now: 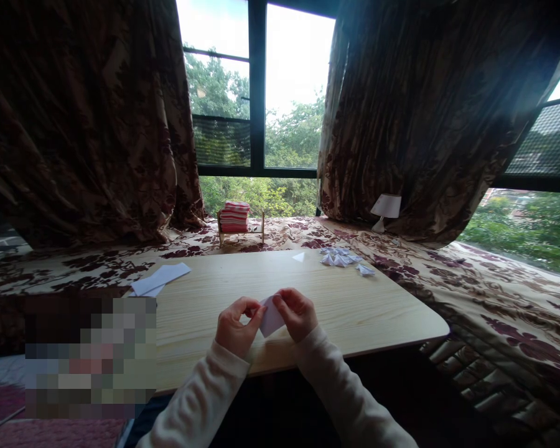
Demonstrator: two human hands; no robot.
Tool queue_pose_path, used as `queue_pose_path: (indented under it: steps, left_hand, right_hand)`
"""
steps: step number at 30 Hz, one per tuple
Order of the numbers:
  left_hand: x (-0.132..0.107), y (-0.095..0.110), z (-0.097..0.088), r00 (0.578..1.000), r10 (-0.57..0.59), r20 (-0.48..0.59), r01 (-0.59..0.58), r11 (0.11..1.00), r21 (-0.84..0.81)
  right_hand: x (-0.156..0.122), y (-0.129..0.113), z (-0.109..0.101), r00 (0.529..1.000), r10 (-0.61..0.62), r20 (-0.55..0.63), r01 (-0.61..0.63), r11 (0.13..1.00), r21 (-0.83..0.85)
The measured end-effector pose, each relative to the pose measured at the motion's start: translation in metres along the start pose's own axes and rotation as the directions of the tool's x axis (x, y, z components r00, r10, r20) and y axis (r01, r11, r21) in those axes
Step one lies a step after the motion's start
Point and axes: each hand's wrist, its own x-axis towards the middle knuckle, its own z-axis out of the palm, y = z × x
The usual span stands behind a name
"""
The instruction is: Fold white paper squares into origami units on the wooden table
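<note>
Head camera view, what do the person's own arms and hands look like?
The left sleeve and right sleeve are long, off-white and loosely wrinkled, ending at the wrists, with no markings visible. The left grip and right grip are bare hands, without gloves; no cables show.

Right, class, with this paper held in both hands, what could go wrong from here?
The small paper is pinched by the left hand and the right hand, so uneven pulling might crease or tear it. The white sheets lie at the table's left edge and could slip off if nudged. The folded pieces sit near the far edge, so a careless reach might scatter them.
</note>
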Motion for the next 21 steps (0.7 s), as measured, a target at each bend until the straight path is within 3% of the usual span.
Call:
queue_pose_path:
  steps: [6, 9, 11, 15, 21]
  left_hand:
    - [0.001, 0.005, 0.0, 0.999, -0.032, 0.0, 0.032, 0.999, 0.001]
    - [0.002, 0.003, 0.0, 0.993, -0.115, 0.004, 0.115, 0.989, -0.092]
    - [0.003, 0.001, -0.001, 0.985, -0.163, 0.062, 0.17, 0.974, -0.146]
    - [0.004, 0.0, -0.005, 0.977, -0.118, 0.179, 0.143, 0.981, -0.134]
    - [0.007, 0.006, -0.009, 0.972, -0.137, 0.191, 0.156, 0.984, -0.09]
  right_hand:
    - [0.001, -0.01, -0.002, 0.999, 0.017, -0.046, -0.021, 0.996, -0.083]
    - [0.001, -0.012, -0.004, 0.999, -0.001, -0.034, -0.003, 0.994, -0.112]
    - [0.001, -0.012, -0.005, 1.0, -0.019, -0.017, 0.017, 0.993, -0.113]
    - [0.0, -0.012, -0.006, 0.999, -0.042, -0.006, 0.042, 0.997, -0.071]
    - [-0.001, -0.01, -0.004, 1.0, -0.007, -0.001, 0.006, 0.999, -0.04]
